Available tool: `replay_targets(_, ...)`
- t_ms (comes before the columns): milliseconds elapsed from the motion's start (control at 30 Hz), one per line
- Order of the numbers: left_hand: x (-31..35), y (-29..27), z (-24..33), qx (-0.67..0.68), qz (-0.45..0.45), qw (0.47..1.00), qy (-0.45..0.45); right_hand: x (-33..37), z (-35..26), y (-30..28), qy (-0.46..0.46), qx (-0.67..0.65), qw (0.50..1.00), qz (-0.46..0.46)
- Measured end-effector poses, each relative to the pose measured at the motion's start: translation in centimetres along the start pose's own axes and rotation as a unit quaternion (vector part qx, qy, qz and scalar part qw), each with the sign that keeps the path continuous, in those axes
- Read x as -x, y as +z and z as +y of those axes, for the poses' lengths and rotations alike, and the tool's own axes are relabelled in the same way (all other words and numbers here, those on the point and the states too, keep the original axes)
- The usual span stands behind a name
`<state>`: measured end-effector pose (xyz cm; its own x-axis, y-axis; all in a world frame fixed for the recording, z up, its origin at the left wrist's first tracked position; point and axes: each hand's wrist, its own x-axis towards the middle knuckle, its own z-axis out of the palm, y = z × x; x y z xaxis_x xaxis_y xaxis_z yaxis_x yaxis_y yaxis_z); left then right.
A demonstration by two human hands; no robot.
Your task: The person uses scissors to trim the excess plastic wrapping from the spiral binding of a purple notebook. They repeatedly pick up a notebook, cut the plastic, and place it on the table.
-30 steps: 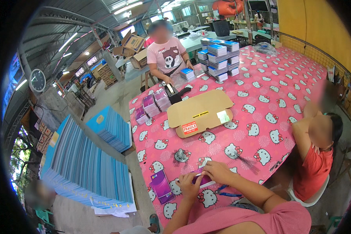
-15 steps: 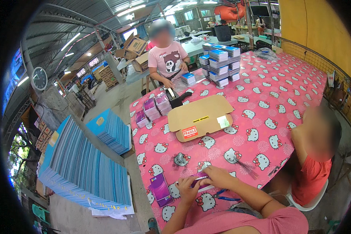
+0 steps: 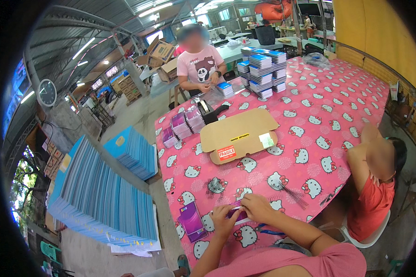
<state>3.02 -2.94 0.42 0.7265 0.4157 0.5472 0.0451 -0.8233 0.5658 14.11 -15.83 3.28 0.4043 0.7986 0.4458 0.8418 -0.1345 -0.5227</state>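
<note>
Left hand (image 3: 223, 217): fingers curled, closed on the near left part of a small purple notebook (image 3: 238, 217). Right hand (image 3: 257, 207): fingers bent, pinching the same notebook's right side; thumbs close together. Notebook: low over the pink tablecloth (image 3: 246, 179), between both hands. Blue-handled tool (image 3: 271, 231): beside the right forearm. Purple covers (image 3: 190, 220): overlapping, left of the left hand. Black coils (image 3: 215, 185): beyond the hands. Flat brown cardboard (image 3: 240, 131): farther out.
</note>
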Motion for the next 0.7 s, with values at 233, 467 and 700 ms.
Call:
replay_targets(233, -0.1, -0.3, 0.2, 0.003, -0.03, 1.0, 0.002, -0.7, -0.6, -2.4, 0.061, 0.059, 0.993, -0.077)
replay_targets(467, -0.4, 0.0, -0.2, 0.04, -0.039, 0.998, -0.017, -2.2, -2.1, -5.4, 0.107, 0.088, 0.955, -0.264)
replay_targets(700, 0.4, -0.3, -1.1, 0.008, -0.051, 0.998, -0.029, -3.2, -1.9, -3.8, 0.068, 0.061, 0.947, -0.308)
